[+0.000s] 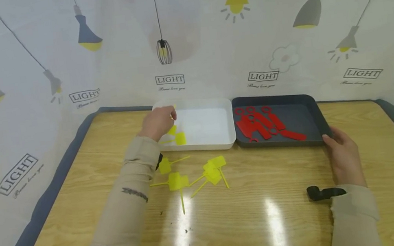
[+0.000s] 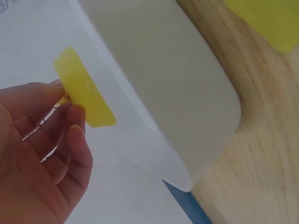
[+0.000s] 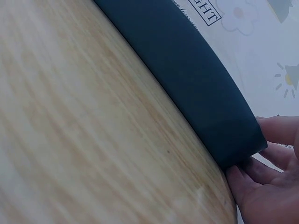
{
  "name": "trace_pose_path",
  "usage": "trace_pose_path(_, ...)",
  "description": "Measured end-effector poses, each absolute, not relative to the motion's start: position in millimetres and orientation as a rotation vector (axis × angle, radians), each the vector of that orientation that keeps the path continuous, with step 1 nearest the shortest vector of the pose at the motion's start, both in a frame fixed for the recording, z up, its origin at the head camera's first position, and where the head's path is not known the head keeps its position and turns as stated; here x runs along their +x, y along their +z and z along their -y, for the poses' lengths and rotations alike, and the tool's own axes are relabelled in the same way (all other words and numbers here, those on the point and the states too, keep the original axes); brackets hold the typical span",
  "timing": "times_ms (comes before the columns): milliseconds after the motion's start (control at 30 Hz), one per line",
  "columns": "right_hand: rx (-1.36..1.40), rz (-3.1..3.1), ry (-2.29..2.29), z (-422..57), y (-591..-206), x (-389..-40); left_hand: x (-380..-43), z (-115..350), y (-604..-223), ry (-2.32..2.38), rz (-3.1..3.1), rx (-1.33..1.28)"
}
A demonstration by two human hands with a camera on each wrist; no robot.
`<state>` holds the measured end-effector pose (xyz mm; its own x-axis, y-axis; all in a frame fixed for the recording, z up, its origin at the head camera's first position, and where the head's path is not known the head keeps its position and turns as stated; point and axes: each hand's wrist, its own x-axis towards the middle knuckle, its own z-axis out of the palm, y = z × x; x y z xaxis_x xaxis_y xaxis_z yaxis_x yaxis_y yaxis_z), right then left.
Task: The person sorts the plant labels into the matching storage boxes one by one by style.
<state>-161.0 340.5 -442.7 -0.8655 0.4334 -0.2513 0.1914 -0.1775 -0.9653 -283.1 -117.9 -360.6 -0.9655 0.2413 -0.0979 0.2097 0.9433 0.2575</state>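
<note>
Between thumb and fingertips, my left hand (image 1: 158,123) pinches a yellow plant label (image 2: 86,88) over the left side of the white tray (image 1: 206,124). A few more yellow labels (image 1: 180,138) lie inside that tray, partly hidden by the hand. My right hand (image 1: 345,156) grips the near right corner of the dark grey tray (image 1: 301,116), thumb on one side and fingers round the other. Flat red tags with ring ends (image 1: 256,124) lie in a loose pile in the left part of the dark tray.
Several yellow plant labels (image 1: 212,172) lie scattered and overlapping on the wooden table (image 1: 252,214) in front of the white tray. The two trays stand side by side near the back edge. Behind them hangs a cloth (image 1: 201,36) printed with lamps.
</note>
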Motion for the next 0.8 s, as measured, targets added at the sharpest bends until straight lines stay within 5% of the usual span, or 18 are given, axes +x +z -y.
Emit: trace_pose_path(800, -0.747, 1.922, 2.146, -340.6, -443.0, -160.7, -292.1, 120.2, -389.0, 0.138, -2.948, 0.335)
